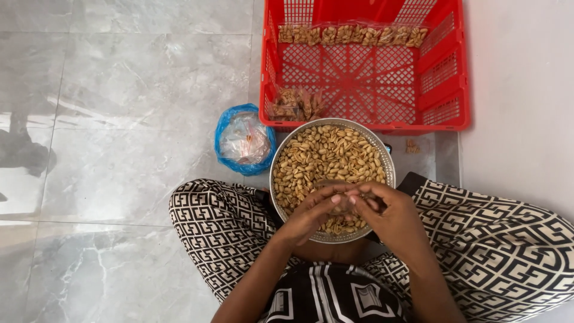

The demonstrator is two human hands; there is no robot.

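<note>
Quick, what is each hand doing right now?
Left hand: fingers pinched on a small clear bag over the bowl of peanuts.
Right hand: pinching the same bag.

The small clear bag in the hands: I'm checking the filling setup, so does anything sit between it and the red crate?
Only the metal bowl of peanuts lies between. The left hand and right hand hold the small clear bag over the bowl's near side; the red crate sits just beyond the bowl's far rim.

Soft, even daylight lit the scene brightly. The glossy floor tiles [119, 149] showed pale glare and dark reflections at left. Focus was sharp.
</note>
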